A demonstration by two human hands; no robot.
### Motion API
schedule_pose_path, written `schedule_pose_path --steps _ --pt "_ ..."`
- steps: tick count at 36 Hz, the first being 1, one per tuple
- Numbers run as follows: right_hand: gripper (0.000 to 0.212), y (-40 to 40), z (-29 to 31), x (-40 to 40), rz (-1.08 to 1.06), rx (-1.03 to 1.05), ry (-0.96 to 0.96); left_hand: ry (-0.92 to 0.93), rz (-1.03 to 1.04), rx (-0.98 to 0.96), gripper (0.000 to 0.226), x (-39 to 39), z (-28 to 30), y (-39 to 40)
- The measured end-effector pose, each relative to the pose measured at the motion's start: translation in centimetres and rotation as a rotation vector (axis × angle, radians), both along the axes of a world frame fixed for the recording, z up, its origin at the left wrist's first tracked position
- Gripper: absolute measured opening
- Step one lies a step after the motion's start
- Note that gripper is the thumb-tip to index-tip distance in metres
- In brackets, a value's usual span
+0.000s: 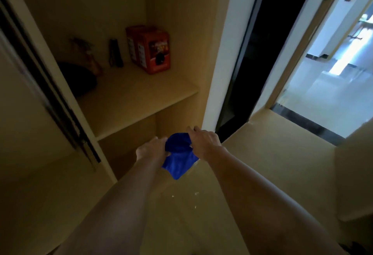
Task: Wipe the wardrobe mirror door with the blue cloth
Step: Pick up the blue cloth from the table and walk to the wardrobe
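Both hands, left hand (150, 149) and right hand (203, 140), held the blue cloth (178, 158) bunched between curled fingers, below the shelf (131, 101). Wiping apparently not begun; next, carry it to the mirror door (40, 85) left of that shelf.

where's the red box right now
In the head view, the red printed cardboard box stands at the back right of the wooden wardrobe shelf, right of a slim dark object.
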State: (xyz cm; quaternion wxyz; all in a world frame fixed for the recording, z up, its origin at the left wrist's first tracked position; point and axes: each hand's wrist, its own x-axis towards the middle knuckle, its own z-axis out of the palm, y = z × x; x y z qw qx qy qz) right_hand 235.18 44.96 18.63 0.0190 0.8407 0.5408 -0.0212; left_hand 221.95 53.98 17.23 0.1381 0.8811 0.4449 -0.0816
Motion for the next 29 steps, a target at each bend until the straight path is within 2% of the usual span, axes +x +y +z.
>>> schedule_pose_path --steps 4,9,14,19,24,29 --pt "0.05 3.2 0.6 3.0 0.004 0.056 -0.012 -0.02 0.127 0.005 0.047 2.3 0.6 1.7" --pt "0.045 6.7 0.9 4.8 -0.001 0.081 -0.061 -0.076 0.252 0.034 0.046 3.5 1.3 3.7" --pt "0.049 10.3 1.2 5.8 -0.024 0.064 -0.131 -0.185 0.348 0.087 0.049 3.7 2.0 6.5" --pt "0.048 14.4 2.2 5.8 0.006 0.107 -0.163 -0.258 0.451 0.05 0.049 4.2 3.3 10.2" --pt "0.045 18.5 3.5 5.4 0.004 0.233 -0.077 -0.33 0.497 0.014 0.053 3.9 4.0 14.5" --pt "0.04 22.6 4.3 5.0 0.029 0.387 0.13 -0.591 0.636 -0.137 0.048 4.0 3.1 18.1"
